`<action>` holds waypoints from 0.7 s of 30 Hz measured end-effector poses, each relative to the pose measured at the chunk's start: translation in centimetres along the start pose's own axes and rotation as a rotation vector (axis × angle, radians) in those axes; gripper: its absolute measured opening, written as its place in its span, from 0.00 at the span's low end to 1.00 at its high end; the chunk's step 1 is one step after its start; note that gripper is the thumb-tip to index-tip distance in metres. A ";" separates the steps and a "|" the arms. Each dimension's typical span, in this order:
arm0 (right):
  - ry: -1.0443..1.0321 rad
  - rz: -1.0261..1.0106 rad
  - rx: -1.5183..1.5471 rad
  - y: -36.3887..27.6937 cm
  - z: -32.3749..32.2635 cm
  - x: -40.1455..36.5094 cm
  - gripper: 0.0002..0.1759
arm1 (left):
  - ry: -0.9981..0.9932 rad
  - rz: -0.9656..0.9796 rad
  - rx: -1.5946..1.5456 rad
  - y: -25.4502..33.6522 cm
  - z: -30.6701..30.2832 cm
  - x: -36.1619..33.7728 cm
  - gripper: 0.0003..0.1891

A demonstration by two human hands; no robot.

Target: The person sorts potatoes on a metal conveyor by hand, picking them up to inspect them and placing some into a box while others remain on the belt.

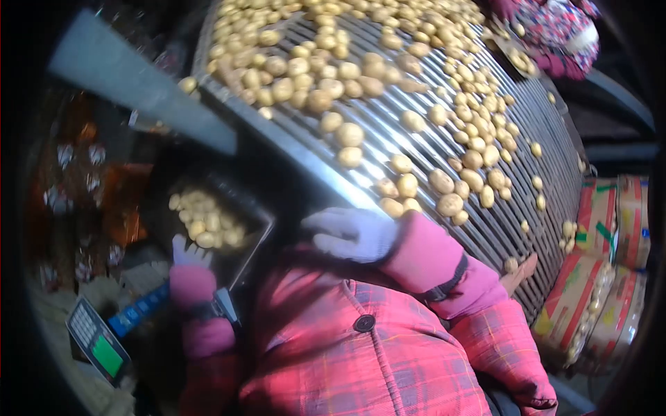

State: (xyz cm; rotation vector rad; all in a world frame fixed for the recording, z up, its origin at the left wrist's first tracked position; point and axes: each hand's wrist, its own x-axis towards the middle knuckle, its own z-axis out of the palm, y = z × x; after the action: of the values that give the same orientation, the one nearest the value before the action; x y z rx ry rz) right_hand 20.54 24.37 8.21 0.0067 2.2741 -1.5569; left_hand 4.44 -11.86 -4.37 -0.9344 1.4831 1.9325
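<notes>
My left hand (190, 252), in a light glove, is at the near left edge of a dark tray (255, 246) that holds a pile of small potatoes (205, 216). Its fingers are spread and touch or nearly touch the tray's edge. My right hand (350, 232), gloved too, is over the near edge of a slatted metal table (298, 152), beside a few potatoes (400, 201). Its fingers point left and curve a little, with nothing seen between them. Many loose potatoes (333, 69) lie across the slats.
A grey metal bar (142, 80) slants across the upper left. A scale display (98, 340) with a green screen is at the lower left. Cardboard boxes (572, 298) stand at the right. Another person's patterned sleeve (555, 38) is at the top right, by a scoop-like container (510, 52).
</notes>
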 end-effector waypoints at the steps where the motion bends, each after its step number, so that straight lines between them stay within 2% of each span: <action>1: 0.108 0.010 0.050 1.0 -0.2 -1.7 0.25 | 0.214 0.101 0.042 -0.1 -1.3 2.1 0.37; 2: 0.209 0.019 0.101 2.3 -0.2 -3.6 0.25 | 0.197 0.095 0.077 0.4 -0.3 2.0 0.37; 3: 0.241 0.148 0.366 4.5 -0.8 -5.5 0.24 | 0.018 0.182 0.184 1.2 1.0 1.5 0.35; 4: 0.369 0.218 0.394 5.3 -1.9 -8.0 0.24 | -0.166 0.266 0.285 1.6 2.3 1.4 0.34; 5: 0.501 0.283 0.427 6.0 -3.0 -10.5 0.24 | -0.393 0.597 0.570 1.4 3.1 2.7 0.31; 6: 0.724 0.301 0.213 5.4 -3.9 -13.3 0.25 | -0.403 0.528 0.567 2.3 7.0 1.4 0.29; 7: 0.924 0.349 0.314 6.6 -3.9 -15.3 0.27 | -0.412 0.460 0.564 2.7 11.9 -0.5 0.28; 8: 1.124 0.391 0.412 8.2 -3.6 -17.1 0.29 | -0.581 0.518 0.516 1.9 14.9 -0.9 0.27; 9: 1.132 0.473 0.241 10.2 -3.1 -19.3 0.32 | -0.721 0.802 0.596 0.1 18.1 -2.9 0.26; 10: 1.130 0.556 0.071 12.2 -2.5 -21.2 0.35 | -0.777 1.013 0.815 -1.2 20.9 -4.4 0.22; 11: 1.081 0.697 0.021 11.7 -2.1 -21.2 0.39 | -0.851 1.138 0.921 -3.1 23.0 -5.9 0.18; 12: 1.017 0.835 -0.028 11.1 -1.7 -21.1 0.43 | -1.075 1.264 1.004 -3.8 25.1 -8.9 0.13; 13: 0.981 0.769 -0.114 12.3 -1.2 -20.7 0.45 | -1.222 0.824 1.068 -5.5 25.9 -10.5 0.10; 14: 0.944 0.700 -0.203 13.4 -1.0 -20.3 0.46 | -1.465 0.982 1.155 -6.9 27.3 -11.5 0.10; 15: 0.887 0.896 -0.329 10.9 -1.6 -18.8 0.48 | -1.718 1.133 1.177 -8.4 28.8 -12.4 0.10; 16: 0.846 0.860 -0.273 11.1 -2.1 -17.8 0.47 | -1.839 1.403 1.205 -9.8 29.7 -13.3 0.12; 17: 0.829 0.903 -0.295 10.3 -2.5 -16.4 0.46 | -1.847 1.408 1.200 -10.8 29.9 -13.5 0.12; 18: 0.810 0.945 -0.319 9.4 -2.7 -15.0 0.45 | -1.760 1.491 1.297 -11.7 30.0 -13.4 0.14; 19: 0.820 0.934 -0.347 9.3 -2.6 -13.8 0.43 | -1.665 1.577 1.387 -12.2 30.3 -13.2 0.15; 21: 0.824 0.831 -0.479 10.9 -2.7 -11.9 0.39 | -1.593 1.573 1.429 -11.9 30.6 -12.5 0.16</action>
State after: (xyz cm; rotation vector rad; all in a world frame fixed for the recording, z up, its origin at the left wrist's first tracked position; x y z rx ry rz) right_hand 33.11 33.46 2.98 1.4757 2.5759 -0.5767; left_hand 14.96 20.79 3.14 2.2545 1.5799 0.6829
